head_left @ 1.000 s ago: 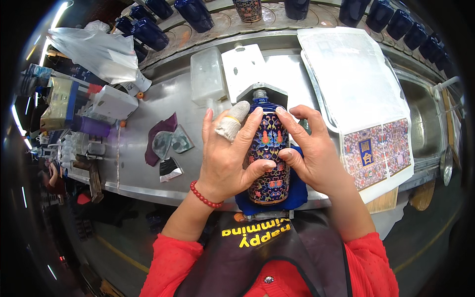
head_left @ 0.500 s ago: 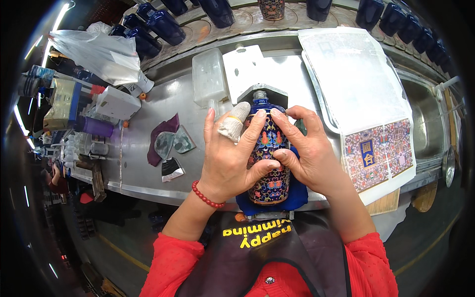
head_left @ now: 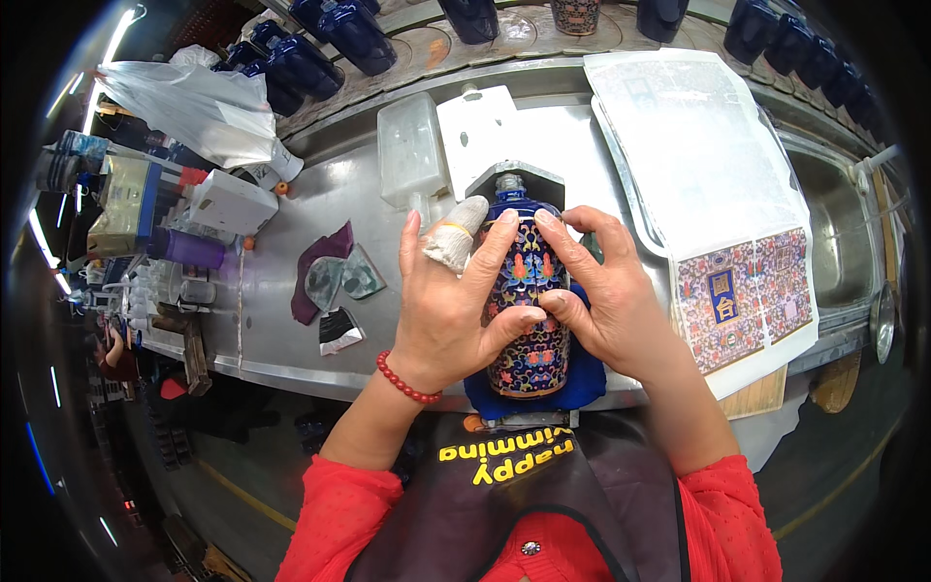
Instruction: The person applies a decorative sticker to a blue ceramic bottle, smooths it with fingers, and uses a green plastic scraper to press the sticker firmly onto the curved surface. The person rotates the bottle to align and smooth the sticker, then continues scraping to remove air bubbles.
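A dark blue bottle (head_left: 529, 354) covered in colourful floral patterning lies with its neck pointing away from me. Blue cloth (head_left: 584, 380) sits under its near end, and a grey angled bracket (head_left: 549, 185) is at its neck. My left hand (head_left: 438, 308) grips the bottle's left side, index fingertip near the shoulder and thumb on the front. One of its fingers wears a whitish fabric finger cover (head_left: 452, 241). From the right, my right hand (head_left: 621, 303) holds the bottle the same way, thumb almost meeting the left thumb. The bottle's underside is hidden.
Right of the bottle lie white sheets (head_left: 693, 145) with a patterned decal sheet (head_left: 747, 306), beside a metal sink (head_left: 824, 223). A clear plastic container (head_left: 407, 145) and cloth scraps (head_left: 320, 276) rest to the left. Blue bottles (head_left: 354, 39) line the slatted conveyor (head_left: 417, 48) behind.
Bottles on the conveyor at the back have shifted to the right. Both hands stay on the patterned bottle, almost unmoved.
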Available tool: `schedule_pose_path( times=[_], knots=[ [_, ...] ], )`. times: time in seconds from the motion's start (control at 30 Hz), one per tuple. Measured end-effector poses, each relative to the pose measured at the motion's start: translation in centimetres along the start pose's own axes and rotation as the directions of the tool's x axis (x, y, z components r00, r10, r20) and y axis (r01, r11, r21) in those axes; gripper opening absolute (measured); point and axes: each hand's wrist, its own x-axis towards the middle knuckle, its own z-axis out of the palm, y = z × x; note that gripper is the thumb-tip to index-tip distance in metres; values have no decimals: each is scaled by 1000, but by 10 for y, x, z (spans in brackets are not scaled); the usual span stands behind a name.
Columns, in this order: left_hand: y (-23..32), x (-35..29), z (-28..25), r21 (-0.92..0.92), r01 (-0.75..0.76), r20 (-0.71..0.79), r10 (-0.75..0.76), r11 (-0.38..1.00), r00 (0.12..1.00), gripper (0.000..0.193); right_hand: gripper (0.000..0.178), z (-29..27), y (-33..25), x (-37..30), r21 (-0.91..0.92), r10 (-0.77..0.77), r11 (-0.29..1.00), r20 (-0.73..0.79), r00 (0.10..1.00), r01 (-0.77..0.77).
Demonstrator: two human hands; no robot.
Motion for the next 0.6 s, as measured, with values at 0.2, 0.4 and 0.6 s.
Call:
schedule_pose_path(
  times=[0.2,0.4,0.6],
  knots=[
    [3,1,-1,21,-5,11,4,1000,1000,81,62,0,-1,1,-14,-16,1000,-11,1000,16],
    [1,-3,0,-71,30,-6,-31,997,1000,79,64,0,2,-2,56,9,998,5,1000,-10],
    [-3,-15,0,-163,62,12,-61,985,998,74,62,-2,4,-10,94,25,995,51,998,-30]
  ],
)
